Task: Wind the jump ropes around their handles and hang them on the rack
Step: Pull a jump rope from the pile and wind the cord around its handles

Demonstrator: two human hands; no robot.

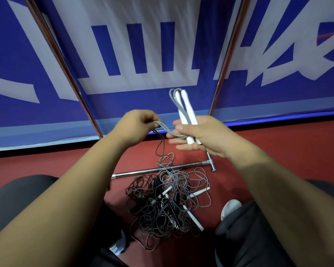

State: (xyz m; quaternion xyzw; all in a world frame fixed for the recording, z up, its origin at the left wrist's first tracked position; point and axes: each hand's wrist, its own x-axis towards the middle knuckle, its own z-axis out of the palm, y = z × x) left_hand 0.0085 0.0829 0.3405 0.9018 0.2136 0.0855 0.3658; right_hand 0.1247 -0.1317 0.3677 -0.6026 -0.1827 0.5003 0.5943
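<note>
Banner wall [143, 105] just behind handles [188, 110] in right hand [204, 135].

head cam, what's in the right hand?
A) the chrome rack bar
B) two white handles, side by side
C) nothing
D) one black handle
B: the right hand holds two white handles together, thumb across them, while the left hand pinches the grey cord next to them.
</note>
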